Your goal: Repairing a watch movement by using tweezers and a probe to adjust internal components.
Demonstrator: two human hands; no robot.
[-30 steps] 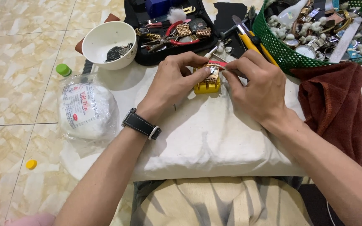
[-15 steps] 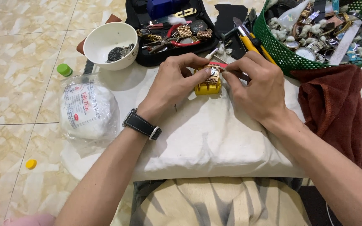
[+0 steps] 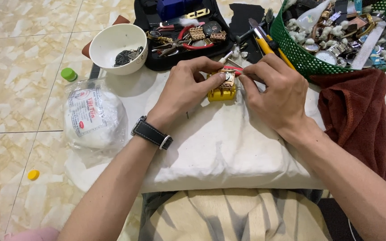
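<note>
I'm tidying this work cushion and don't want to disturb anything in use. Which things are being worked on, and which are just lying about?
In use: left hand, right hand, yellow holder block, watch piece on it.

Lying about: white bowl, green basket, brown cloth, bagged white roll, black tool tray, green cap.

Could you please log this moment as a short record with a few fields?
Left hand: left hand steadies the yellow holder
Right hand: right hand pinches a thin tool at the holder
Work surface: white cushion
Left of cushion: white bowl, bagged white roll
Right: green basket, dark red cloth
</note>
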